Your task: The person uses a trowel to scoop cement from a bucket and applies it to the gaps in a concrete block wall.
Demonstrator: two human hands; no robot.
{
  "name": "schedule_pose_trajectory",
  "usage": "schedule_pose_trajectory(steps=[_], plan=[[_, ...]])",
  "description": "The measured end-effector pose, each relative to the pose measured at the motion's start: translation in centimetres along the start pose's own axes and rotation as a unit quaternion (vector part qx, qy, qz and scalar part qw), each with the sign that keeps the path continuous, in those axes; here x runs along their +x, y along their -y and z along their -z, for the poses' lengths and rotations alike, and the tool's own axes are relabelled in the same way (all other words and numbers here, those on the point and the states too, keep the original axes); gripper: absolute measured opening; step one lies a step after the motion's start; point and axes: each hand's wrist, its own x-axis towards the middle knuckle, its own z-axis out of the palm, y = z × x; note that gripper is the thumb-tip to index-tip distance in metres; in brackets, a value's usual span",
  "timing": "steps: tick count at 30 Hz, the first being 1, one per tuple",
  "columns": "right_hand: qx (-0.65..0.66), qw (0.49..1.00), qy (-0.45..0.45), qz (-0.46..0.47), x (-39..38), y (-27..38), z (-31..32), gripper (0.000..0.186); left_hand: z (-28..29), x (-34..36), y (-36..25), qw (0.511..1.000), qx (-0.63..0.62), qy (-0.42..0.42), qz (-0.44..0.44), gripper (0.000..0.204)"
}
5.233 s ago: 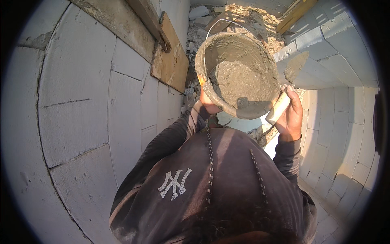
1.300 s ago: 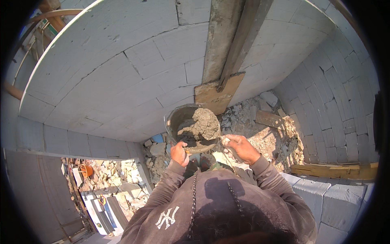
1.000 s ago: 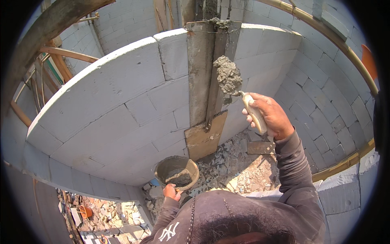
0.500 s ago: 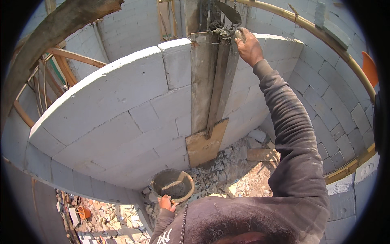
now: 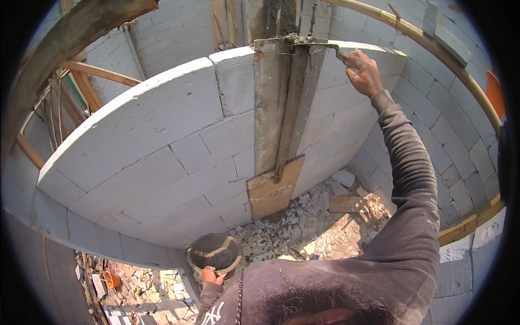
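Observation:
My right hand (image 5: 364,73) is closed on a trowel (image 5: 342,56), held out at the top of the board formwork (image 5: 269,103) against the white block wall (image 5: 151,124). The trowel's blade lies nearly level beside a lump of wet mortar (image 5: 298,39) among upright bars (image 5: 313,16) at the top of the boards. Low in the view, my left hand (image 5: 212,276) grips the rim of a bucket (image 5: 214,247) with grey mortar inside.
A dark beam (image 5: 65,43) arches at the upper left, a bamboo pole (image 5: 444,57) along the upper right. A plywood sheet (image 5: 271,197) leans at the wall's foot above rubble (image 5: 330,227). An orange object (image 5: 494,92) is at the right edge; an orange container (image 5: 111,279) lies lower left.
The mortar-laden trowel has risen from the bucket to the formwork top; its lump has come off, and the blade has tipped and shifted right. The bucket has moved slightly left.

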Motion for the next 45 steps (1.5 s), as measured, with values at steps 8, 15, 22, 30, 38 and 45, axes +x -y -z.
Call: schedule_pose_trajectory(steps=[8, 15, 22, 30, 38, 45], plan=[[-0.065, 0.995, 0.066, -0.03, 3.8, -2.0, 0.6, 0.039, -2.7, -6.2, -3.9, 0.996, -0.041, -0.053, 0.05, 0.05], [-0.106, 0.989, 0.053, -0.085, 7.7, 1.9, 2.2, 0.047, -4.1, -7.3, -4.5, 0.999, -0.013, -0.032, -0.011, 0.045], [0.31, 0.921, 0.077, -0.224, -8.0, 11.6, 0.9, 0.051, -10.3, -12.4, -8.2, 0.996, 0.074, 0.042, 0.023, 0.038], [0.243, 0.838, 0.472, -0.127, -27.5, 37.7, -2.1, 0.042, -13.5, -14.9, -10.2, 0.964, 0.168, 0.139, -0.151, 0.03], [0.149, 0.906, 0.392, -0.062, -30.9, 43.7, -9.7, 0.035, -17.6, -16.5, -11.5, 0.879, 0.251, 0.266, -0.306, 0.039], [0.251, 0.859, 0.435, -0.101, -30.7, 40.7, -2.6, 0.037, -17.1, -16.6, -11.4, 0.9, 0.198, 0.283, -0.266, 0.038]])
